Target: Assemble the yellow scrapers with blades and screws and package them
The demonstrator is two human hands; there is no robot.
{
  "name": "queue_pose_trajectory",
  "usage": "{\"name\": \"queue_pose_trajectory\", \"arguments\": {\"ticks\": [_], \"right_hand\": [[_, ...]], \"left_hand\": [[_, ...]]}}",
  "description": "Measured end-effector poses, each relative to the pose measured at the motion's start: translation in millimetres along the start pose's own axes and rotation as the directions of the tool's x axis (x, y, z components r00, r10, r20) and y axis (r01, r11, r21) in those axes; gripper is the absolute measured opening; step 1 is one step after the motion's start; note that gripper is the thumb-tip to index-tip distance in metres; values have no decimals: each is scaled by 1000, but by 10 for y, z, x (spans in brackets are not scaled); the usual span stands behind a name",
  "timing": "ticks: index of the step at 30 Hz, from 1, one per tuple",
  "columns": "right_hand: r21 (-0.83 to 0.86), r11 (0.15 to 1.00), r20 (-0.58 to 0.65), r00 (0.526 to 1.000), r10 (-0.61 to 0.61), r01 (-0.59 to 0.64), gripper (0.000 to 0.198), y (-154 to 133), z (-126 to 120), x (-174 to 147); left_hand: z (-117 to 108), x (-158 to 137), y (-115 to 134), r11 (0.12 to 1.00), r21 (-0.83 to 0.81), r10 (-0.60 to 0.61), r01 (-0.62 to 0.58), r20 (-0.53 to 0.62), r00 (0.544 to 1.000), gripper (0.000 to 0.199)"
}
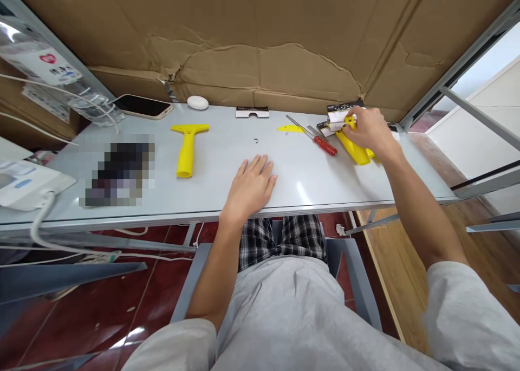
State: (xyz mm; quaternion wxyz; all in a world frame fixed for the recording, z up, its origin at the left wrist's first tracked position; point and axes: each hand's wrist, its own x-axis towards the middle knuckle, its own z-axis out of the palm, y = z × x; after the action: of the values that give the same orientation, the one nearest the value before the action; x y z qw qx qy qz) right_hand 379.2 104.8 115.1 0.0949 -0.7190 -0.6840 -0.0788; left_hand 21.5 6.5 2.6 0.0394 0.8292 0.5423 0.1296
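My left hand (pixel 249 189) lies flat on the grey table with its fingers spread, holding nothing. At the right end of the table, my right hand (pixel 371 128) has its fingers closed on a yellow scraper (pixel 356 150), partly hidden by the hand. Black-and-white card packaging (pixel 338 114) is right behind those fingers. Left of it rests a screwdriver (pixel 325 145) with a red handle, its shaft crossing near a flat yellow piece (pixel 289 128). Tiny dark screws (pixel 255 141) sit beyond my left fingertips. Another yellow T-shaped scraper (pixel 187 150) lies farther left.
A black-and-white card (pixel 252 112), a white oval object (pixel 197 102) and a phone (pixel 143 106) line the back edge by the cardboard wall (pixel 260 30). At left are a blurred-out dark item (pixel 122 170), a plastic bottle (pixel 60 73) and a white power strip (pixel 34 184) with cables.
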Motion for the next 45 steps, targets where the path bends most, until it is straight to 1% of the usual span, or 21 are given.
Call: {"name": "queue_pose_trajectory", "arguments": {"ticks": [3,6,10,13,15,17,18,19,20,22,24,25,27,28,29,32,36,45], "right_hand": [[-17,999,52,998,38,-38,60,370,107,266],[-33,997,92,993,69,-66,58,599,231,399],[-65,994,123,987,100,-93,61,721,328,422],[-87,990,146,981,125,-113,60,698,261,384],[-100,988,137,981,135,-122,61,611,162,314],[-88,992,91,991,98,-90,61,448,69,181],[-63,996,49,997,59,-55,60,335,42,89],[-41,999,9,1000,-15,16,60,201,34,-19],[-33,998,-31,998,-56,55,61,51,49,-138],[2,982,-10,982,-187,187,63,-278,148,-390],[98,928,41,931,-364,358,69,-604,315,-619],[140,893,88,893,-441,427,73,-749,408,-713],[205,854,179,839,-513,479,81,-977,581,-846],[218,854,212,832,-514,472,84,-1056,651,-887],[223,862,233,834,-501,455,86,-1113,706,-915],[211,907,268,871,-411,363,87,-1179,786,-964],[201,945,286,907,-308,257,88,-1188,793,-1037],[194,945,251,917,-309,265,86,-1196,850,-1064]], "left_hand": [[13,-2,-7,1000,5,6,-5,-10,1000,63],[2,-2,-4,1000,6,11,-11,-6,1000,64],[-29,-3,8,1000,11,10,-10,19,1000,65],[-42,-4,15,1000,16,6,-6,23,1000,65],[-46,-6,18,1000,15,7,-8,23,1000,65],[-46,-7,20,1000,14,5,-5,22,1000,65],[-44,-7,21,1000,14,3,-3,21,1000,64],[-42,-8,21,1000,12,1,-2,18,1000,64],[-38,-8,21,1000,8,1,-1,14,1000,64],[-31,-8,21,1000,-4,2,-2,0,1000,63],[-26,-7,21,1000,-12,4,-4,-10,1000,63],[-26,-7,23,1000,-12,6,-6,-10,1000,63],[-32,-6,29,1000,-10,9,-9,-3,1000,64],[-37,-6,33,1000,-9,10,-10,1,1000,64],[-43,-7,37,1000,-8,10,-9,4,1000,64],[-59,-9,50,1000,-5,3,-3,10,1000,63],[-65,-10,52,1000,-5,0,0,16,1000,63],[-38,1,32,1000,16,1,-2,24,1000,63]]}}
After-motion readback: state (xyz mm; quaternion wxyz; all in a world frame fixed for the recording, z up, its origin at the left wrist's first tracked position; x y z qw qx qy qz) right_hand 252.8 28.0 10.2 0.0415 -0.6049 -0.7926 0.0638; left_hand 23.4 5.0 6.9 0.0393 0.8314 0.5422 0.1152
